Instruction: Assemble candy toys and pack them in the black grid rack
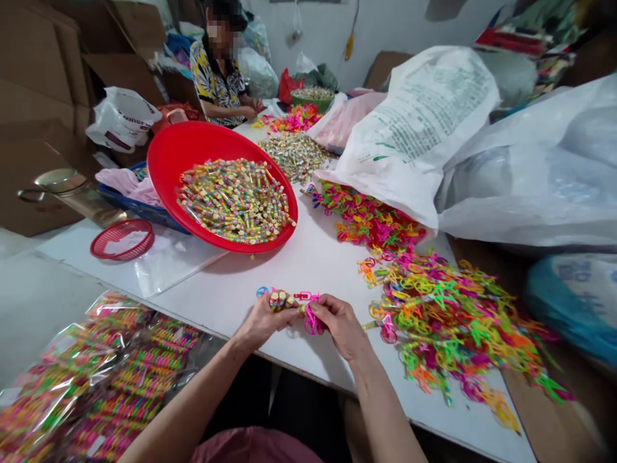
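My left hand (270,316) is closed round several short patterned tubes (282,299) with pale ends, above the front part of the white table. Close beside it, my right hand (336,316) pinches a pink plastic piece (313,321), which meets one of the tubes between the two hands. A red piece (304,296) shows just above the fingertips, and a blue ring (262,292) sticks out behind my left hand. Beyond my hands, a tilted red basin (166,161) holds many similar tubes. A heap of colourful plastic pieces (448,302) lies right of my right hand.
An open white sack (414,116) spills pieces onto the white table (231,308). A small red basket (99,247) and a metal mug (72,193) are at the left. Packed bags (130,386) lie lower left. A person (222,83) sits across the table, hands near another pile.
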A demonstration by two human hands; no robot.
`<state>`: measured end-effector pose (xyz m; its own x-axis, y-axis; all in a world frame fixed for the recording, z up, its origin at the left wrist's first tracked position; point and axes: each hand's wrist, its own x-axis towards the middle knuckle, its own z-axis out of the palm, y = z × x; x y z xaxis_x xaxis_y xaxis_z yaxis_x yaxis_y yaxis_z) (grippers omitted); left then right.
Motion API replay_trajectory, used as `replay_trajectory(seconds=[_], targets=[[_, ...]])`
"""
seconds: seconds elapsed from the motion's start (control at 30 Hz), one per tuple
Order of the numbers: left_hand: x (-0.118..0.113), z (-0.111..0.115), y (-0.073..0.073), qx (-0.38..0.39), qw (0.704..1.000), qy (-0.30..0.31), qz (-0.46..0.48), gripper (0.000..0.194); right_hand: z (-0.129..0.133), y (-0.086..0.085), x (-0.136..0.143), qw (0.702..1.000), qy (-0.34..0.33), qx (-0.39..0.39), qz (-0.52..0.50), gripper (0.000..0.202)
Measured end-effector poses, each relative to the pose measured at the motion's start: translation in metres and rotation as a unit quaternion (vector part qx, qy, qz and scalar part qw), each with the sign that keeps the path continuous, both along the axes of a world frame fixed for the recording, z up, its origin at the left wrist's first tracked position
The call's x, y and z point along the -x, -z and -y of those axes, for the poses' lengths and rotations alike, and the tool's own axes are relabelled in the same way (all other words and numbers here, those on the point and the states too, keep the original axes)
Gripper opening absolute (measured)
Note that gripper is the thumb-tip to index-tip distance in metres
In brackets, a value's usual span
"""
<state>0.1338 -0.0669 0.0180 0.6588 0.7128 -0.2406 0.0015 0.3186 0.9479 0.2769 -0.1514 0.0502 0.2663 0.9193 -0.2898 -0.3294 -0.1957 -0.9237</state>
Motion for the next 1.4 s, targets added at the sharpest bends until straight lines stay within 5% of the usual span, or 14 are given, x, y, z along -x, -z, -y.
replay_trajectory(seconds=[0.2,0.4,0.6,0.8,0.93,1.03,1.07,1.13,1.2,1.23,1.27,1.4], targets=[[0.004,0.007,-0.002,0.010,0.999,0.032,0.006,0.026,0.006,0.001,0.003,0.993,-0.027,0.014,-0.115,0.031],[0.003,0.017,-0.002,-0.030,0.999,-0.015,-0.024,0.023,0.011,0.008,0.012,0.998,0.060,-0.012,0.025,0.030],[0.002,0.015,-0.009,-0.091,0.994,0.011,-0.063,0.024,0.016,0.013,0.010,0.998,0.041,-0.012,-0.053,0.028],[-0.002,0.021,-0.006,-0.238,0.959,-0.022,-0.150,0.017,0.007,0.019,0.018,0.985,0.091,0.006,0.149,0.031],[-0.018,0.029,-0.009,-0.228,0.961,-0.038,-0.154,0.021,0.010,0.002,0.008,0.946,0.100,0.014,0.309,0.032],[-0.029,0.020,-0.024,-0.169,0.979,-0.006,-0.109,0.028,0.039,-0.037,-0.045,0.910,0.025,0.034,0.412,0.033],[-0.031,0.015,-0.029,-0.130,0.988,-0.004,-0.088,0.031,0.050,-0.052,-0.069,0.881,0.025,0.069,0.468,0.032],[-0.033,0.005,-0.036,-0.050,0.997,-0.026,-0.046,0.037,0.061,-0.078,-0.116,0.770,0.070,0.155,0.615,0.029],[-0.036,0.001,-0.037,0.003,0.999,-0.045,-0.019,0.043,0.047,-0.089,-0.147,0.638,0.110,0.211,0.732,0.024],[-0.038,0.003,-0.036,0.017,0.999,-0.040,-0.007,0.045,0.028,-0.087,-0.154,0.600,0.109,0.213,0.763,0.021],[-0.040,0.007,-0.035,0.031,0.999,-0.024,0.004,0.046,0.004,-0.081,-0.156,0.590,0.082,0.208,0.776,0.020],[-0.048,0.022,-0.028,0.087,0.995,0.022,0.050,0.043,-0.103,-0.035,-0.142,0.641,0.007,0.204,0.740,0.031]])
